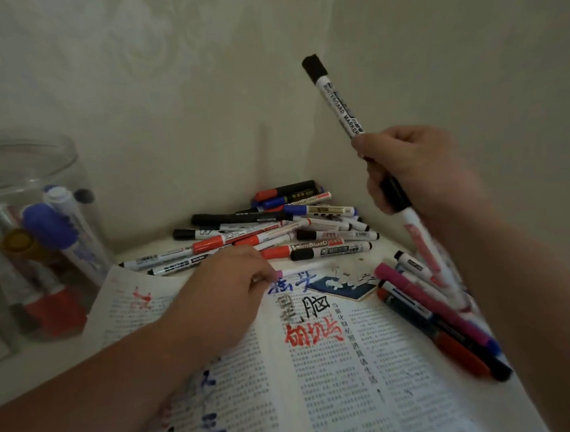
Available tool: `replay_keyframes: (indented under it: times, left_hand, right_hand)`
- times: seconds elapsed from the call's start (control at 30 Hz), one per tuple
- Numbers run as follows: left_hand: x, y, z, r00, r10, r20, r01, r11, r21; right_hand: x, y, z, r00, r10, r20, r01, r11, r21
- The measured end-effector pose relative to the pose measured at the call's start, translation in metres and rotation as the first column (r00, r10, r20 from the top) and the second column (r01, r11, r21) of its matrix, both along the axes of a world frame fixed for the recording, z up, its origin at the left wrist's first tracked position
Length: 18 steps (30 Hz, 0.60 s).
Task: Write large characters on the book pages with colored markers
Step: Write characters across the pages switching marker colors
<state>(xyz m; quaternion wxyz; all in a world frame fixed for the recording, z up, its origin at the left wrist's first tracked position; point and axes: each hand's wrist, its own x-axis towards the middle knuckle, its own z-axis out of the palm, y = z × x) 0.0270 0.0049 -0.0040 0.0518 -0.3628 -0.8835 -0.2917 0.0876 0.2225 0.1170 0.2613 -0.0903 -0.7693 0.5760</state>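
Black-capped marker (pixel 340 109); red, blue, black characters (pixel 311 334) on white pages (pixel 342 398).

Dim, soft, perhaps edge-warped

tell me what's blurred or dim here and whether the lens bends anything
Head view: dim, flat light. Head view: the red-printed marker below the right hand is motion-smeared; the glass jar is soft. Head view: wide-angle distortion seems to bow the book at its right edge.
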Motion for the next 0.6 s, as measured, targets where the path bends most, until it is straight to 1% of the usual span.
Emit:
replay_keyframes:
  times: [0.07, 0.1, 0.13, 0.17, 0.27, 0.33, 0.37, 0.43, 0.47, 0.5, 0.53, 0.57, 0.6]
  left_hand:
    - [0.004, -0.001, 0.004, 0.997, 0.069, 0.025, -0.073, 0.981, 0.182]
    - [0.005, -0.002, 0.006, 0.994, 0.102, 0.049, -0.112, 0.953, 0.283]
    - [0.007, -0.002, 0.008, 0.989, 0.117, 0.088, -0.142, 0.916, 0.375]
    - [0.008, -0.002, 0.009, 0.985, 0.113, 0.131, -0.161, 0.876, 0.455]
    - [0.011, 0.002, 0.016, 0.967, 0.076, 0.244, -0.216, 0.755, 0.620]
    - [0.013, 0.003, 0.021, 0.966, 0.057, 0.252, -0.223, 0.674, 0.704]
    - [0.014, 0.004, 0.022, 0.969, 0.013, 0.248, -0.199, 0.635, 0.747]
    - [0.017, 0.004, 0.023, 0.952, -0.138, 0.274, -0.147, 0.579, 0.802]
    - [0.019, 0.005, 0.022, 0.934, -0.206, 0.292, -0.129, 0.570, 0.812]
    - [0.020, 0.006, 0.020, 0.918, -0.246, 0.312, -0.115, 0.588, 0.801]
    - [0.021, 0.006, 0.019, 0.905, -0.261, 0.336, -0.103, 0.632, 0.768]
    - [0.023, 0.007, 0.019, 0.902, -0.245, 0.355, -0.087, 0.704, 0.705]
    - [0.024, 0.007, 0.020, 0.913, -0.200, 0.355, -0.059, 0.797, 0.601]
  right_hand:
    - [0.004, -0.012, -0.017, 0.997, 0.055, -0.055, -0.066, 0.974, -0.219]
    - [0.005, -0.017, -0.025, 0.995, 0.061, -0.079, -0.083, 0.945, -0.316]
    - [0.004, -0.022, -0.034, 0.994, 0.050, -0.094, -0.083, 0.919, -0.387]
    - [0.002, -0.026, -0.044, 0.995, 0.022, -0.096, -0.061, 0.904, -0.424]
    - [-0.006, -0.032, -0.069, 0.996, -0.063, -0.066, 0.029, 0.905, -0.424]
    - [-0.010, -0.032, -0.079, 0.995, -0.094, -0.036, 0.072, 0.914, -0.399]
    - [-0.011, -0.031, -0.081, 0.994, -0.109, -0.026, 0.091, 0.919, -0.385]
    - [-0.012, -0.031, -0.082, 0.988, -0.147, -0.045, 0.120, 0.920, -0.373]
    - [-0.012, -0.031, -0.081, 0.984, -0.167, -0.057, 0.134, 0.920, -0.369]
    - [-0.013, -0.031, -0.081, 0.982, -0.182, -0.059, 0.147, 0.915, -0.375]
    - [-0.013, -0.032, -0.082, 0.980, -0.189, -0.058, 0.151, 0.904, -0.400]
    - [-0.015, -0.034, -0.082, 0.979, -0.193, -0.058, 0.148, 0.887, -0.438]
    - [-0.016, -0.036, -0.082, 0.979, -0.194, -0.064, 0.141, 0.868, -0.476]
